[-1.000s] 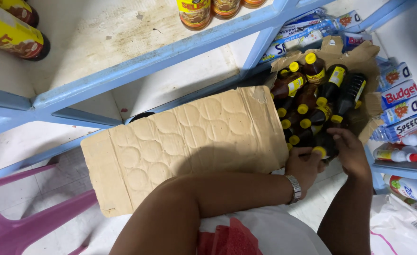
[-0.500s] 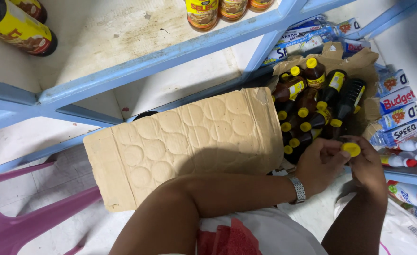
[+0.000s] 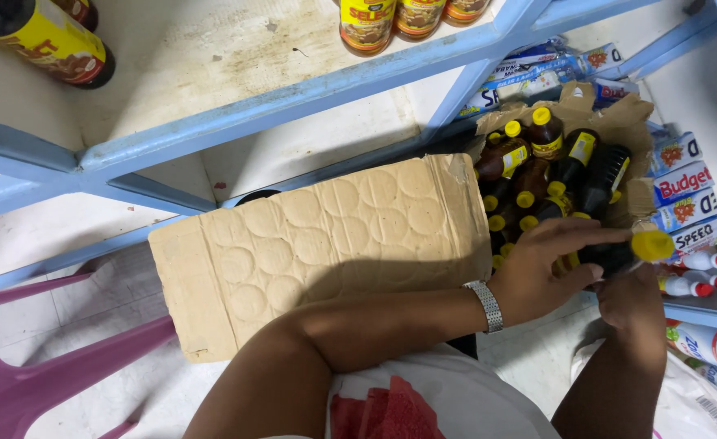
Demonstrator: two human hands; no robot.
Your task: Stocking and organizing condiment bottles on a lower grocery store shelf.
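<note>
Over the cardboard box [image 3: 326, 252], your left hand [image 3: 541, 272] and right hand [image 3: 631, 297] clasp one yellow-capped dark bottle [image 3: 619, 252] (likely heavy, slick); hold its body, not the cap.

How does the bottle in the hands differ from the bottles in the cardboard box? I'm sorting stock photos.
The held bottle lies nearly sideways, its yellow cap pointing right; the boxed bottles lean with caps toward the camera. The held bottle is out of the box, gripped by the left hand and right hand; the boxed bottles sit packed together, untouched. Both are dark with yellow caps.
</note>
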